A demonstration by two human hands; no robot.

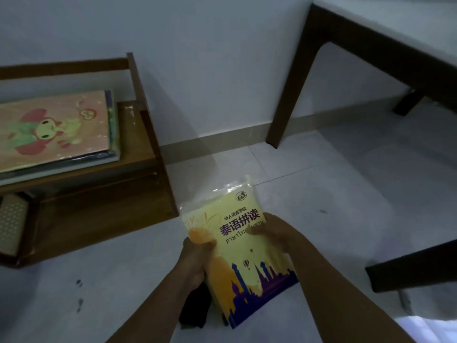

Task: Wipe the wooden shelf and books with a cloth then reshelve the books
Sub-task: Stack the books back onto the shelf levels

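Pale tiled floor point(321, 194), wooden shelf point(103, 194) at the wall; left hand point(195, 258), right hand point(274, 233) grasping yellow book point(237, 258)

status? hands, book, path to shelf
Both hands, left and right, grip yellow book. Dark cloth under left. Shelf has stack; path clear.

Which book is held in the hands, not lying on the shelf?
The yellow book, gripped by the left hand and right hand; the pink book lies flat on the wooden shelf.
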